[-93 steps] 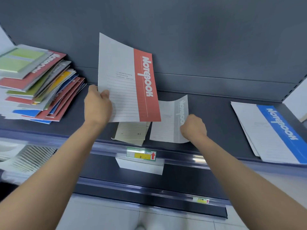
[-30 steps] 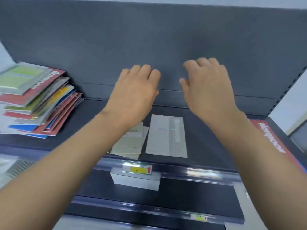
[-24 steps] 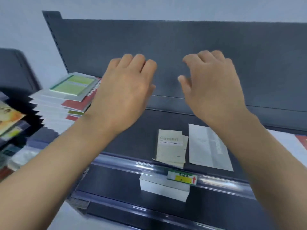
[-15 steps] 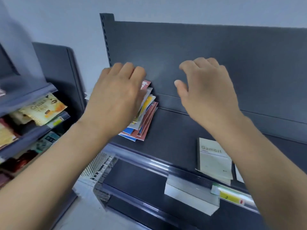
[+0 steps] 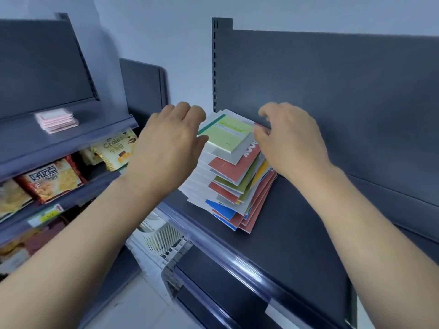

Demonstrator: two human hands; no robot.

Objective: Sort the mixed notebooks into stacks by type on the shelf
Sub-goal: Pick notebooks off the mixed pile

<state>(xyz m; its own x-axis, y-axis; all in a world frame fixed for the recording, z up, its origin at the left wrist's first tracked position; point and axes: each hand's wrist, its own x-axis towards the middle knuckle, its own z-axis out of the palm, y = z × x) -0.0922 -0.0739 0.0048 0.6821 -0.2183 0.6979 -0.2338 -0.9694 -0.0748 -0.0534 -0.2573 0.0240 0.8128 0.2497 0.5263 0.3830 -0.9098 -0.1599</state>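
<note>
A slanted pile of mixed notebooks [image 5: 228, 179] lies at the left end of the dark shelf [image 5: 297, 224], with red, blue, green and grey covers fanned out. On top sits a light green notebook [image 5: 225, 134] with a dark green spine. My left hand [image 5: 166, 148] hovers at the pile's left side with loosely bent fingers, its thumb near the green notebook, holding nothing. My right hand [image 5: 292, 141] is at the pile's right side, with bent fingertips touching the upper right edges of the top notebooks.
The shelf's upright back panel [image 5: 332, 91] stands close behind the pile. A neighbouring rack on the left holds snack bags [image 5: 47, 179] and pink packs [image 5: 57, 119]. A white wire basket [image 5: 164, 238] sits below the shelf's front rail.
My view has swung left from the sorted notebooks to the mixed pile. Both empty hands have moved left and down to either side of the pile, the right one reaching its edge.
</note>
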